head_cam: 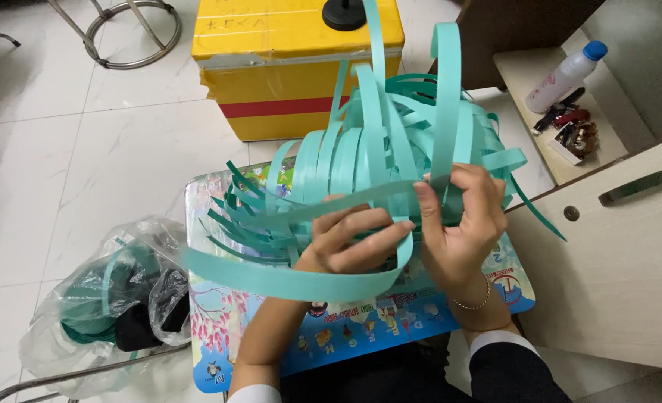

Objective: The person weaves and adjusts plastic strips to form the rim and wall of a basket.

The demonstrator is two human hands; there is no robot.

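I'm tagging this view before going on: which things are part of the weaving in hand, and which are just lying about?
In use:
left hand
right hand
teal strips, half woven, both hands on them
colourful board under the work

Lying about:
yellow box
plastic bag on the floor
white bottle on the shelf
metal stool base

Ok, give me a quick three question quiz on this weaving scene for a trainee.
1. True or false: both hands are on the teal strip basket.
2. Which thing lies on the shelf at the right? A) white bottle with blue cap B) red mug C) folded towel
3. What stands on the floor behind the basket?

Key:
1. True: the left hand and right hand grip its strips.
2. A, the white bottle.
3. A yellow box with a red stripe.
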